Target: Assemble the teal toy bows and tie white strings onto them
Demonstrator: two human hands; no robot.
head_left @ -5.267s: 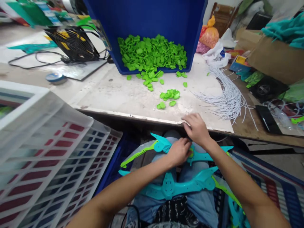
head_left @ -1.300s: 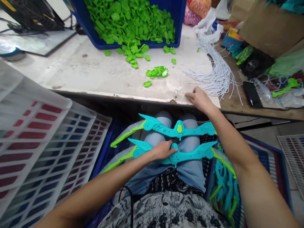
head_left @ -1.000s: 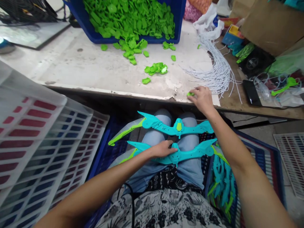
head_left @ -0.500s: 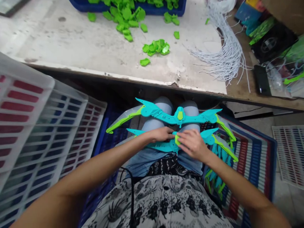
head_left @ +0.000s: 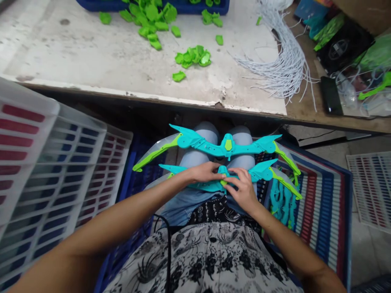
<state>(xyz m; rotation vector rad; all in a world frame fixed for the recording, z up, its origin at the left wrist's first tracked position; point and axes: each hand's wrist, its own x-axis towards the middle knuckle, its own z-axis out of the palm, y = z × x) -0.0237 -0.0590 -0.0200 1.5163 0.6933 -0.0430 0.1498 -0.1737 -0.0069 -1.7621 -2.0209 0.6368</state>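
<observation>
Two turquoise toy bows with lime-green tips lie across my lap, one behind the other. The farther toy bow (head_left: 210,149) rests on my knees, a green cover piece in its middle, and no hand touches it. On the nearer toy bow (head_left: 263,171), my left hand (head_left: 205,172) is closed round the part just left of the centre, thumb at the middle. My right hand (head_left: 244,190) has its fingers and thumb bent about the small green cover piece (head_left: 224,182) at that bow's centre. The fingers partly hide this piece; whether it sits fully flat I cannot tell.
Ahead is a worn white table (head_left: 116,69) with loose green pieces (head_left: 193,56), a blue tray (head_left: 198,9) and a bundle of white cords (head_left: 284,67). White crates (head_left: 58,162) stand at left. A striped crate (head_left: 320,203) at right holds more turquoise bows (head_left: 282,203).
My right hand has shifted slightly toward me, its fingers spreading from over the green piece to around it. My left thumb has come onto the bow's centre. The view has moved a little.
</observation>
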